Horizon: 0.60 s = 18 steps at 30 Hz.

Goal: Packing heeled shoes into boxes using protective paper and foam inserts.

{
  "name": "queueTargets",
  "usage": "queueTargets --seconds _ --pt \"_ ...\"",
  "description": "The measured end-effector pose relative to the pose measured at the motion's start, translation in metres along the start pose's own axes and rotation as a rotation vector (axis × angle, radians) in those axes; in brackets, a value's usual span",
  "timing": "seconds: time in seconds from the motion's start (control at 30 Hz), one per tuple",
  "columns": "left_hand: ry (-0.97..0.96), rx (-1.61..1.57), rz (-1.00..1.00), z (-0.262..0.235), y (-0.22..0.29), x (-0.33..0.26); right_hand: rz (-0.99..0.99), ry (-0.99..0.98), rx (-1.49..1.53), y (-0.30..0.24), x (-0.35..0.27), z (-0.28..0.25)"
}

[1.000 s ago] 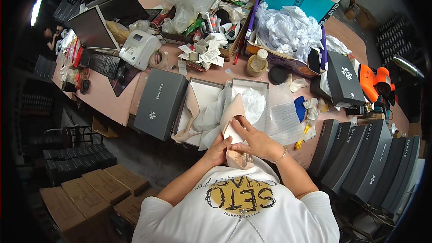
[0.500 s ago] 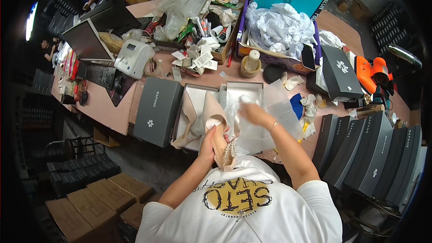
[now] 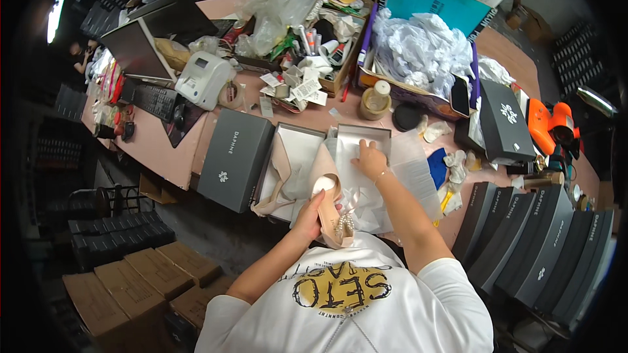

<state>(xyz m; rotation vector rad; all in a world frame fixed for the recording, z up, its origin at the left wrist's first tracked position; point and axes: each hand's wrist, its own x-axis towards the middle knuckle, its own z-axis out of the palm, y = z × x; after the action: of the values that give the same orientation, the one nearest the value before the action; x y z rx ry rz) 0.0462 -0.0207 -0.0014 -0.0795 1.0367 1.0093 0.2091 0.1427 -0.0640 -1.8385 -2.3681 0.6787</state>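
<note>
The left hand grips a beige high-heeled shoe by its side at the near table edge, just in front of the open grey shoebox, while the right hand lies flat, fingers spread, on the white tissue paper lining that box. A second beige shoe rests in the open lid beside it, and a closed grey box lies left of that. Beyond, clutter fills the pink table; stacked grey boxes crowd the right.
</note>
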Motion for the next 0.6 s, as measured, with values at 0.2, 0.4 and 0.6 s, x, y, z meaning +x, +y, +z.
queueTargets --seconds 0.2,0.4,0.6 --pt "-0.098 -0.160 -0.024 0.009 0.009 -0.006 -0.239 -0.074 0.719 -0.026 -0.053 -0.078" --pt "-0.236 -0.059 0.063 0.023 -0.006 -0.014 -0.633 0.180 0.155 -0.066 -0.096 -0.067" --pt "-0.192 -0.025 0.059 0.032 -0.012 -0.019 -0.564 0.297 0.110 -0.073 -0.110 -0.074"
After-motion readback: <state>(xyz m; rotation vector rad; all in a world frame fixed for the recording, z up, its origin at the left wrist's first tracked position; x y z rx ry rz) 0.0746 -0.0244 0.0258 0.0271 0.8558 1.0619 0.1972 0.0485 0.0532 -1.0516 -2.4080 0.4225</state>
